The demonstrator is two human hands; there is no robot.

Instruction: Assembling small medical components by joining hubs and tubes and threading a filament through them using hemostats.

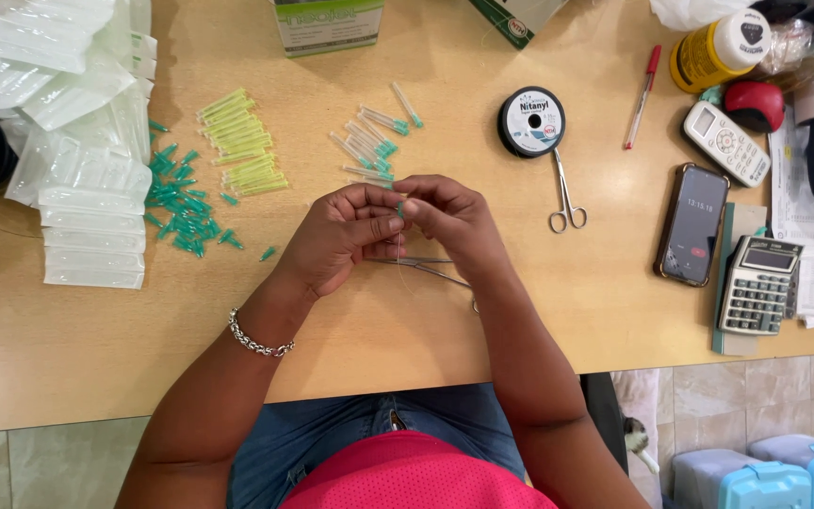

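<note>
Worktop (pixel 96 349): pale wood, the person seated at its near edge.

Stack of clear plastic sleeves (pixel 87 203) fills the far-left corner and runs down the left side. Two cartons at the far edge, cut off by the frame: one grey-green (pixel 329 24), one white and green (pixel 511 17). Yellow bottle with white cap (pixel 716 49) lies at the far-right corner, a white remote (pixel 726 142) just nearer. Black phone (pixel 692 224) and grey calculator (pixel 760 285) sit toward the right edge.

Round black spool with a white label (pixel 531 122) at centre far, scissors (pixel 566 200) just nearer to it. Red pen (pixel 643 96) to its right.

Small parts, left of centre: yellow tubes (pixel 240 143) in rows, teal caps (pixel 181 209) in a loose heap, clear capped needles (pixel 374 143) scattered beyond the hands.

Step in hand, as judged: fitting or threading one small teal piece (pixel 399 209), held above the worktop centre. Left hand (pixel 336 238) and right hand (pixel 454 219) meet fingertip to fingertip, both pinching that piece. Metal forceps (pixel 426 267) lie beneath the hands.

Next move likely calls for steady, fine alignment between the fingertips; any thread is too thin to confirm.
</note>
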